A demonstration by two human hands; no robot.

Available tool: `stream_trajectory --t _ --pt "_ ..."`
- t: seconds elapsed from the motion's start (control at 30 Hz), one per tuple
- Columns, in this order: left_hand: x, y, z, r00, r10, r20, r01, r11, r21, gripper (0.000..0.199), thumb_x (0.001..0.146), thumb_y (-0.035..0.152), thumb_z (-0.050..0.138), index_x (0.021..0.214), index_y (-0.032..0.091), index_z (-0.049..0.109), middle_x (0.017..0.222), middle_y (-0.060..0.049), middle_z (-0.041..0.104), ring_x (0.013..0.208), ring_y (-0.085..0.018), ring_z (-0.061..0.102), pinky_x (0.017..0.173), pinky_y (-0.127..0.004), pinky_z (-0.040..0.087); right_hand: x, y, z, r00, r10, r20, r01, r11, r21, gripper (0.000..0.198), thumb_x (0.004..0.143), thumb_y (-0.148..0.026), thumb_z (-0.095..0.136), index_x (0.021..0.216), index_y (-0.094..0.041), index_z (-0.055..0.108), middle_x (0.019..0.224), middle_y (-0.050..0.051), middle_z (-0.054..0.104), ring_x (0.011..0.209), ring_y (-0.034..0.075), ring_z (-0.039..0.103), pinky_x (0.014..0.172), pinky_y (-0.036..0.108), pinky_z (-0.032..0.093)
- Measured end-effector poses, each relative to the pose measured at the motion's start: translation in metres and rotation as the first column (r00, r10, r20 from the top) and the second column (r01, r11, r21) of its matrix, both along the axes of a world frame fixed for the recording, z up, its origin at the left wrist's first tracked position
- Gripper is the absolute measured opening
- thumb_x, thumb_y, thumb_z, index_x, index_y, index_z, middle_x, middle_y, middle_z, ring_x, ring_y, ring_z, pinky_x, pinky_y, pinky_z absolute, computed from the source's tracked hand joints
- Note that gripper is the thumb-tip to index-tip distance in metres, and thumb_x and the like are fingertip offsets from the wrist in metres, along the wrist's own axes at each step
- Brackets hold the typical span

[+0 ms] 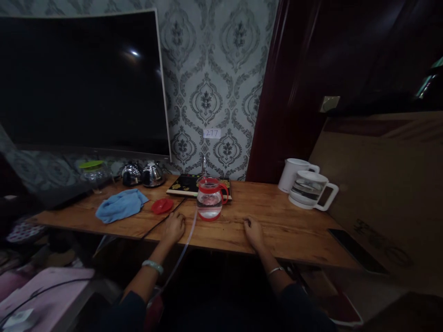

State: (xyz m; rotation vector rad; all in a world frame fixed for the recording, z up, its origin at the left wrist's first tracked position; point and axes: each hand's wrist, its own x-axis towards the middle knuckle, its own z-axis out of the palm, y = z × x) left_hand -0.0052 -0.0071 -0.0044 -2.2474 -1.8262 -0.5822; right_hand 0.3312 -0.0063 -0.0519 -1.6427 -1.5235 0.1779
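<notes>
Both my hands rest on the front edge of a wooden table (284,230). My left hand (174,227) lies loosely curled, holding nothing, just below a red lid (162,205). My right hand (253,232) lies flat-ish with fingers slightly bent, empty. Between and just beyond them stands a glass jug with a red rim and handle (209,198), partly filled with water. A clear thin tube (187,242) runs from the jug down past my left hand over the table edge.
A blue cloth (121,204) lies at the left. Behind it stand two metal kettles (142,174) and a green-lidded jar (92,171). A black tray (187,185) sits behind the jug. Two white kettles (306,185) stand at the right. A large dark screen (83,83) hangs on the wall.
</notes>
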Motion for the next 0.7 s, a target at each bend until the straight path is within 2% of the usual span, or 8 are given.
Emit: stream_trajectory --t 0.7 --pt "0.0013 -0.0005 0.0034 1.0 -0.004 -0.027 0.004 1.0 0.004 0.028 0.087 0.017 0.039 0.086 0.017 0.067 0.092 -0.01 0.062 0.092 -0.024 0.054 0.083 -0.035 0.041 0.0004 -0.0006 -0.0005 1.0 0.001 -0.001 0.0 1.0 0.018 0.028 0.082 -0.016 0.045 0.093 -0.017 0.071 0.095 0.008 0.072 0.089 0.019 0.065 0.082 0.026 0.047"
